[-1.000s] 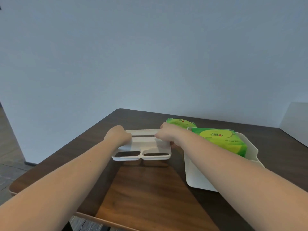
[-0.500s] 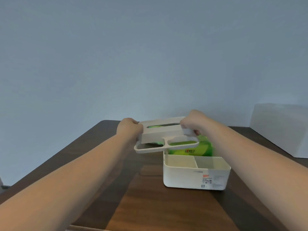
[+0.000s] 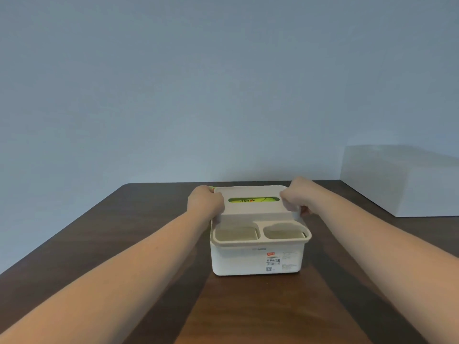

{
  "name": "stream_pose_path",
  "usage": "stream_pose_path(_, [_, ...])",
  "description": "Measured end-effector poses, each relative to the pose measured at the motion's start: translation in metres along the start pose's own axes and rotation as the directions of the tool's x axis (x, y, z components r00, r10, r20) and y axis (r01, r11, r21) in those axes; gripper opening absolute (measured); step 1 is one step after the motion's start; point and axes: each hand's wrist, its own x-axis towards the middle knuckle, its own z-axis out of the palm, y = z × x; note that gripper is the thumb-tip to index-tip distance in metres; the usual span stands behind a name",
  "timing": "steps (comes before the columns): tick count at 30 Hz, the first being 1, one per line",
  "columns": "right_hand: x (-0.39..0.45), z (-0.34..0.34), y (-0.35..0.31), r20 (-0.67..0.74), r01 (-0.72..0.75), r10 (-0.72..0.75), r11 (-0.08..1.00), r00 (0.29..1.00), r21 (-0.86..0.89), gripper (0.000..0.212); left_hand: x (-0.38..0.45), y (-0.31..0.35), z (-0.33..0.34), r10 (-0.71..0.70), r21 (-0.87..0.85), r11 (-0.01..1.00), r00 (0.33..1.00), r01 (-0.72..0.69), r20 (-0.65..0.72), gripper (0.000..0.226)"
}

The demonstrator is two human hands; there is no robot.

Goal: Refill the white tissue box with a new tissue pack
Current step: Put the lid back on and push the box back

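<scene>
The white tissue box stands on the dark wooden table, a little past the middle toward twelve o'clock from where the person stands. Its lid sits on top, though the right near corner overhangs the wall, so it looks slightly askew. The left hand is curled around the lid's nine o'clock edge and the right hand around its three o'clock edge; both are clamped on the lid, with the raised slot section between them. Through the slot a green tissue pack shows inside the box. At six o'clock of the slot, the lid has two open wells side by side. A printed label sits on the box's near wall. At three o'clock, well apart from the box, a pale block rests on the table's far right edge against the grey wall.
</scene>
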Motion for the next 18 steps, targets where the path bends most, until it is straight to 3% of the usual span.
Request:
stream_pose_path(5, [0.000, 0.007, -0.001, 0.008, -0.042, 0.044, 0.987, 0.999, -0.156, 0.010, 0.003, -0.002, 0.009, -0.034, -0.037, 0.999, 0.998, 0.032, -0.058, 0.021])
stream_pose_path(10, [0.006, 0.017, -0.005, 0.029, -0.043, 0.053, 0.964, 0.998, -0.261, 0.016, 0.003, -0.007, 0.009, -0.106, -0.024, 0.994, 0.994, 0.105, -0.037, 0.028])
stream_pose_path(14, [0.009, 0.019, -0.003, 0.036, -0.047, 0.059, 0.963, 0.998, -0.266, 0.025, 0.006, -0.004, 0.010, -0.112, 0.026, 0.993, 0.994, 0.113, -0.010, 0.031])
stream_pose_path(18, [0.009, 0.021, 0.001, 0.089, -0.007, 0.027, 0.976, 0.996, -0.216, 0.012, 0.012, -0.005, 0.016, -0.088, 0.159, 0.984, 0.996, 0.083, 0.025, 0.038])
